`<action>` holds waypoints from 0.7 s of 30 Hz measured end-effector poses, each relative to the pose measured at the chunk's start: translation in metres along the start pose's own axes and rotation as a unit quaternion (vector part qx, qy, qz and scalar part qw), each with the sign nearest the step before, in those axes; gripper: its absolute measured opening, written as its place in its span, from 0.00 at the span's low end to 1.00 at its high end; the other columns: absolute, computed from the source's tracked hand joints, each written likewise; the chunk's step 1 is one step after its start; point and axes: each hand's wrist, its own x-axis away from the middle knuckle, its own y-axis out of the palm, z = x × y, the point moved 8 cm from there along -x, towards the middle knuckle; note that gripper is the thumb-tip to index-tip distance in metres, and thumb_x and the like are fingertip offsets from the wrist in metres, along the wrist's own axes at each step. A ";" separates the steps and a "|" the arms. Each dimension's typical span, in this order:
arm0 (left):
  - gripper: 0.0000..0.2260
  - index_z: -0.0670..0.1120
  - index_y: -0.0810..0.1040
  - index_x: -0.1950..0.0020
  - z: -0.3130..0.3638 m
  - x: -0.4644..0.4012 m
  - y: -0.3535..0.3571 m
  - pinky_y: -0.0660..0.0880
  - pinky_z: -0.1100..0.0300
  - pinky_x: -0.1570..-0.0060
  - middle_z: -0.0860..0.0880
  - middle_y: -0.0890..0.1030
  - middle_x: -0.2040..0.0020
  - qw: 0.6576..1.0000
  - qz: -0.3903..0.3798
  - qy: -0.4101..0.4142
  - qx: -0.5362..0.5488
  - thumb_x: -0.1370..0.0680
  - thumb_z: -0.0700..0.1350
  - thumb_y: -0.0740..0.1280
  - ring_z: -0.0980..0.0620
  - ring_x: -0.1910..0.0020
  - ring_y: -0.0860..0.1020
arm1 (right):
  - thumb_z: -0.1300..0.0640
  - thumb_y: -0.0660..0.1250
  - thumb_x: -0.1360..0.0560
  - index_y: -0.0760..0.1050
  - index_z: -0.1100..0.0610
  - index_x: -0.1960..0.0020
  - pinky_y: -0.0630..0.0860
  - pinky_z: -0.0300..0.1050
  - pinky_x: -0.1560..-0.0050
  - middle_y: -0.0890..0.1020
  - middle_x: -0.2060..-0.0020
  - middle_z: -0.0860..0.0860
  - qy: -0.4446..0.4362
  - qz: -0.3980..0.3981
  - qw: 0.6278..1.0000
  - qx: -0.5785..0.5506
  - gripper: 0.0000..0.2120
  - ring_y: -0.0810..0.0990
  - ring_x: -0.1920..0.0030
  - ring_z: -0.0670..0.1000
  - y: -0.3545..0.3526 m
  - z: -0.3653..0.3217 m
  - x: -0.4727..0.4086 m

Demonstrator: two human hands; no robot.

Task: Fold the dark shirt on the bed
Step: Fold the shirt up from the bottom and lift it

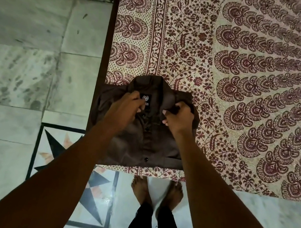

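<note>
Both hands — left hand, right hand — pinch the dark shirt's collar.

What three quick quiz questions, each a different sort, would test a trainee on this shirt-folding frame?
1. True or false: the dark shirt lies spread out flat with both sleeves extended.
2. Multiple choice: the shirt sits (A) at the middle of the bed, (B) at the bed's near corner by the floor, (C) on the floor.
3. Fill in: both hands work at the shirt's ____.

Key
1. False: it is folded into a compact rectangle, buttons facing up.
2. B: it lies on the patterned bedsheet at the near corner.
3. Collar: the left hand and right hand each grip collar fabric beside the label.
</note>
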 end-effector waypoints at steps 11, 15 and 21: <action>0.29 0.48 0.60 0.21 -0.012 0.081 -0.008 0.62 0.40 0.28 0.47 0.55 0.18 0.960 0.128 -0.224 -0.106 0.19 0.58 0.59 0.40 0.22 0.60 | 0.46 0.61 0.19 0.72 0.62 0.33 0.71 0.57 0.35 0.72 0.34 0.61 -0.253 0.123 0.912 0.299 0.22 0.71 0.34 0.61 -0.009 0.013 0.062; 0.33 0.53 0.52 0.18 -0.046 0.095 0.015 0.57 0.37 0.25 0.50 0.48 0.17 0.956 0.099 -0.257 -0.103 0.20 0.66 0.52 0.41 0.19 0.51 | 0.35 0.54 0.19 0.55 0.56 0.19 0.58 0.59 0.25 0.55 0.19 0.55 -0.265 0.036 0.864 0.427 0.36 0.54 0.20 0.56 0.009 0.063 0.070; 0.35 0.51 0.49 0.17 -0.041 0.090 0.017 0.51 0.39 0.23 0.49 0.46 0.17 0.955 0.116 -0.249 -0.108 0.19 0.66 0.52 0.43 0.18 0.46 | 0.29 0.52 0.22 0.47 0.50 0.18 0.52 0.67 0.25 0.47 0.18 0.52 -0.222 0.066 0.858 0.458 0.40 0.44 0.19 0.55 0.004 0.068 0.064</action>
